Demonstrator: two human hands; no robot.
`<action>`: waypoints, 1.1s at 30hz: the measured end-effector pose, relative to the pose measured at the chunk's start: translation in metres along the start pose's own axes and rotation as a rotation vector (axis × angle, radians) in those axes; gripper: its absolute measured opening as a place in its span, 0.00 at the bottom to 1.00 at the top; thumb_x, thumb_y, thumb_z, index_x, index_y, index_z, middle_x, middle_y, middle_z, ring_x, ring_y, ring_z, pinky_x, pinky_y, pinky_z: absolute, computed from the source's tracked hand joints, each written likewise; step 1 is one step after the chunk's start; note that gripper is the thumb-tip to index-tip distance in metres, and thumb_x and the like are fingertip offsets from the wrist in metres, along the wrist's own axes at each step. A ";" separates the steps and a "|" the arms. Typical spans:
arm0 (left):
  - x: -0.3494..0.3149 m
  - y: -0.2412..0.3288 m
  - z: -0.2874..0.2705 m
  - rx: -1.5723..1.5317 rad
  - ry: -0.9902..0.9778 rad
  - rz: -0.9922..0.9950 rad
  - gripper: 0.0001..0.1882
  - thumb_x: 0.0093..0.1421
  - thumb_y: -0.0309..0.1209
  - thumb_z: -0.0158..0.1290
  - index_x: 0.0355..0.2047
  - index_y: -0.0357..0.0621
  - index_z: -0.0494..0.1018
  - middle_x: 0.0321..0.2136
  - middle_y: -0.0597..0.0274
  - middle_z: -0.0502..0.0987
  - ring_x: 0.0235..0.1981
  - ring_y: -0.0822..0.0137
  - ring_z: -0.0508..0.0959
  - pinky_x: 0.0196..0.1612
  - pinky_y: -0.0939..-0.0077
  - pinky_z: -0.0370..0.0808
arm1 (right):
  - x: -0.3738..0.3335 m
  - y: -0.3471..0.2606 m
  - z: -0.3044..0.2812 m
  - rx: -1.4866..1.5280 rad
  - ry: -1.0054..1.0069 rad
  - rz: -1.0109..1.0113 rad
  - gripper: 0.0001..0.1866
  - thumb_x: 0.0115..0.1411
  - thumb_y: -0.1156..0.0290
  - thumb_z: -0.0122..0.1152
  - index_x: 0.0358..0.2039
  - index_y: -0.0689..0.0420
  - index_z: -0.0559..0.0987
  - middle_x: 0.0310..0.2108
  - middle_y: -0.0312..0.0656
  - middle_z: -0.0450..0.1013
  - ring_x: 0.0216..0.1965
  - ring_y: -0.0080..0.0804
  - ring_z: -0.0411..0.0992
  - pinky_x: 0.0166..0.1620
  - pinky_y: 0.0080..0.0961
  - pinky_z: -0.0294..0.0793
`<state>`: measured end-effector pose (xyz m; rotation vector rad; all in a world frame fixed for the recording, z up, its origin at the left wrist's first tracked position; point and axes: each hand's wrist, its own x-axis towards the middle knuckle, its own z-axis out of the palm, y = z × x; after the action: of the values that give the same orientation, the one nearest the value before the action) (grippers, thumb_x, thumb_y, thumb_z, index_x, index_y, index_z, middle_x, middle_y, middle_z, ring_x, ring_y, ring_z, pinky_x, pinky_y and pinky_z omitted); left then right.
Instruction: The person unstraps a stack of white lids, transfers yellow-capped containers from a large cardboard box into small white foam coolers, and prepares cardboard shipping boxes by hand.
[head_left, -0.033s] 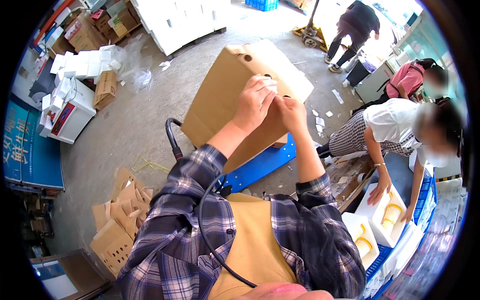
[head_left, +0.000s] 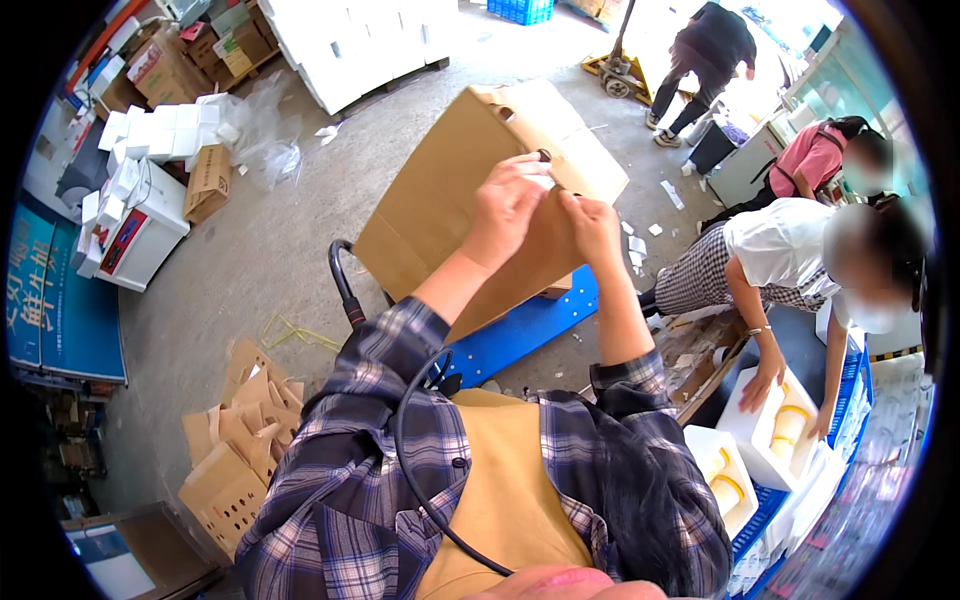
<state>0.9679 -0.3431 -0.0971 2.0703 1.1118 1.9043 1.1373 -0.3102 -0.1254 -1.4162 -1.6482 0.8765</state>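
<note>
Warehouse-type room, grey floor (head_left: 290,230), white stack (head_left: 370,50) at top, teal panel (head_left: 60,290) far left, pallet jack (head_left: 617,78) upper right. Main item: brown carton (head_left: 430,190), centre, tilted, straight ahead of the wearer's chest and above a blue platform (head_left: 520,335); what bears its weight underneath is hidden. Black handle (head_left: 343,275) just beside carton's left side. Carton's longer visible run looks to go lower left to upper right; the edge with round holes slants down to the right, and both hands are on that edge. Left hand (head_left: 510,208): fingers bent, grasping the edge beside one hole, back of hand over the broad face. Right hand (head_left: 593,228): grasping the same edge farther right and a bit lower, thumb by another hole; some fingertips hidden, pressure can't be told. Hands just beside each other, neither clearly nearer; most of the broad face lies to the left of the left hand, white-lit side beyond the fingers. Torn cardboard (head_left: 225,480) on floor, lower left. Right: co-worker in white top (head_left: 780,240), a hand on a foam box (head_left: 741,425) holding yellow-banded items (head_left: 788,428).
</note>
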 end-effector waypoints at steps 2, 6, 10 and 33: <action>0.003 0.002 -0.024 -0.368 0.175 -0.507 0.17 0.68 0.38 0.50 0.28 0.39 0.79 0.34 0.60 0.83 0.47 0.63 0.79 0.55 0.68 0.71 | 0.006 0.029 -0.019 0.160 -0.004 0.068 0.23 0.63 0.52 0.58 0.24 0.61 0.82 0.13 0.38 0.70 0.19 0.25 0.68 0.27 0.28 0.68; -0.010 -0.079 -0.230 -0.363 0.765 -0.597 0.19 0.70 0.42 0.43 0.38 0.36 0.74 0.38 0.53 0.79 0.44 0.59 0.78 0.55 0.64 0.73 | 0.003 0.093 -0.063 -0.294 0.258 0.101 0.19 0.65 0.58 0.56 0.29 0.62 0.84 0.17 0.40 0.73 0.20 0.22 0.69 0.27 0.22 0.68; -0.058 -0.029 -0.539 0.016 1.002 -0.633 0.22 0.72 0.41 0.38 0.40 0.32 0.73 0.41 0.42 0.80 0.45 0.52 0.81 0.53 0.60 0.76 | -0.025 0.149 -0.114 0.057 0.429 0.049 0.18 0.68 0.67 0.52 0.27 0.66 0.81 0.16 0.35 0.70 0.20 0.20 0.65 0.26 0.21 0.65; -0.029 -0.028 0.069 -0.271 -0.659 -0.616 0.16 0.62 0.35 0.57 0.20 0.40 0.72 0.14 0.68 0.67 0.19 0.77 0.63 0.24 0.74 0.63 | -0.140 0.067 -0.016 0.385 0.155 0.022 0.21 0.63 0.55 0.60 0.24 0.61 0.73 0.21 0.39 0.66 0.24 0.34 0.67 0.27 0.33 0.64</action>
<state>1.0204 -0.3136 -0.1500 1.7149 1.0639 0.9260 1.1928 -0.4386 -0.1941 -1.2025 -1.2691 1.0078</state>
